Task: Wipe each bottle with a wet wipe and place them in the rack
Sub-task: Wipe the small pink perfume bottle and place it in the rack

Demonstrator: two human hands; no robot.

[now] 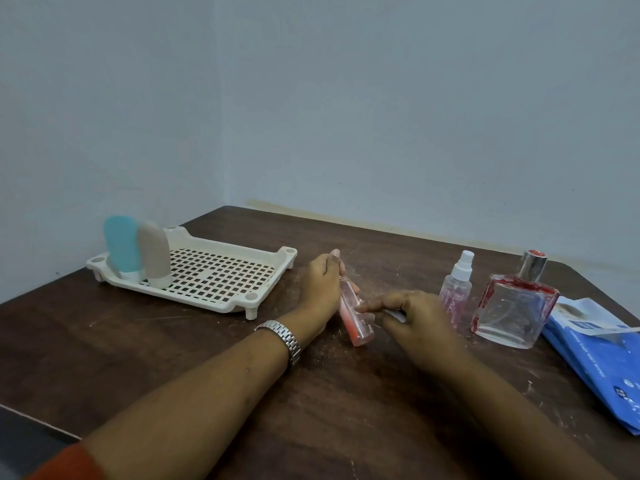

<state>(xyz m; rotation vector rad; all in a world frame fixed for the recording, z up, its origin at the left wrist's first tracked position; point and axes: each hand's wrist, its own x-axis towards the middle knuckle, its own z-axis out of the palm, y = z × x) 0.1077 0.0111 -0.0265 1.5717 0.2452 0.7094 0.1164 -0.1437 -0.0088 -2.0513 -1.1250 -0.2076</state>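
My left hand (pixel 320 285) grips a slim pink bottle (pixel 356 323) near its top, holding it tilted over the middle of the table. My right hand (pixel 412 315) pinches a small white wet wipe (pixel 396 314) against the bottle's side. A cream perforated rack (pixel 221 271) stands at the back left, holding a teal bottle (pixel 121 247) and a beige bottle (pixel 154 254), both upside down. To the right stand a small clear spray bottle (pixel 456 289) and a square glass perfume bottle (pixel 512 308) with red smears.
A blue pack of wet wipes (pixel 599 355) lies at the table's right edge. The dark wooden table (pixel 173 344) sits in a corner, with walls close behind and to the left. My left wrist wears a metal watch (pixel 282 337).
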